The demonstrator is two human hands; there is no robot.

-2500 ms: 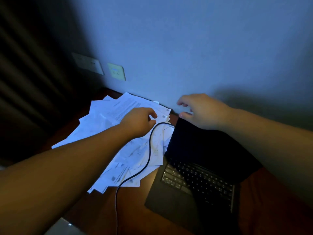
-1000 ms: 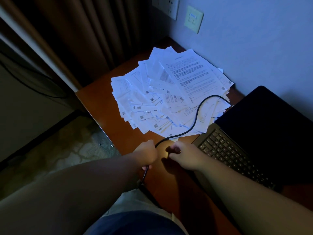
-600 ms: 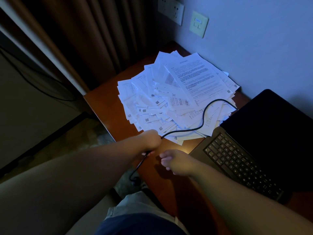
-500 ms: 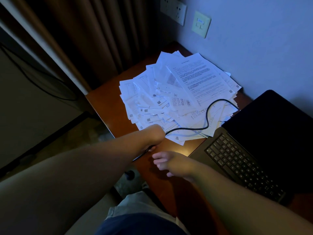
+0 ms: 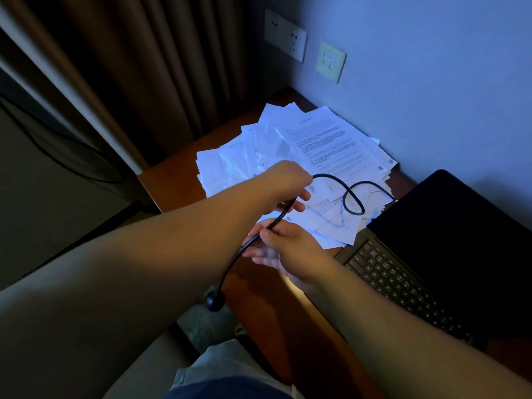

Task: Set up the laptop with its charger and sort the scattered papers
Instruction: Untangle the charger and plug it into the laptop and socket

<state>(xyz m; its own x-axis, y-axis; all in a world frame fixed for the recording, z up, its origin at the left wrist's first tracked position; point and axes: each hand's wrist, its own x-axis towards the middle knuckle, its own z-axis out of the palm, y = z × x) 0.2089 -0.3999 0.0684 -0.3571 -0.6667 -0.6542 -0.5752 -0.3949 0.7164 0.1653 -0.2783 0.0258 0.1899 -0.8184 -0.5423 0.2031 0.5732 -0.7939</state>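
Note:
A black charger cable loops over a messy heap of white papers on a brown desk. One end runs to the left side of an open black laptop, whose screen is dark. My left hand grips the cable above the papers. Just below it, my right hand pinches the same cable. From there the cable hangs past the desk's edge and ends in a round black knob.
On the blue wall behind the desk sit a white power socket and a pale switch plate. Brown curtains hang at the left. The floor lies below the desk's left edge, and my lap is at the bottom.
Both hands have risen from the desk's front edge toward the papers. My right hand, empty a moment ago, now pinches the cable. The cable's loop on the papers has bunched up and its hanging end has lifted.

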